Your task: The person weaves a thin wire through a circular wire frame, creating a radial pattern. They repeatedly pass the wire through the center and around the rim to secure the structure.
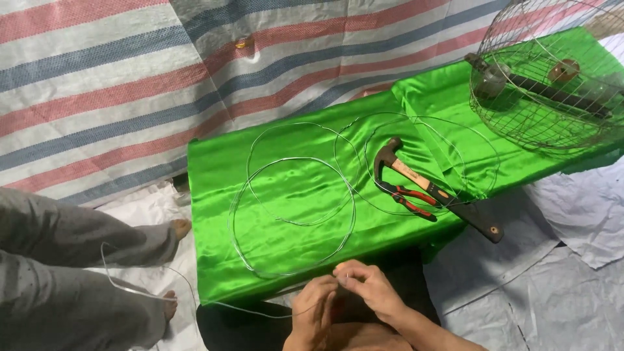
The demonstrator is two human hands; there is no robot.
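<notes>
— Where do the tools lie?
— The wooden-handled claw hammer lies on the green satin-covered bench, red-handled pliers just before it (touching, it seems).
— And the rest?
— Thin wire loops lie left; the domed wire cage sits behind, right.

Bare to the wrist and beyond: the left hand and right hand carry no gloves, rings or watch, and no sleeves cover either forearm, which enters from 5 o'clock. Fingernails are short and plain. Dark clothing shows at 6 o'clock, below the hands.
</notes>
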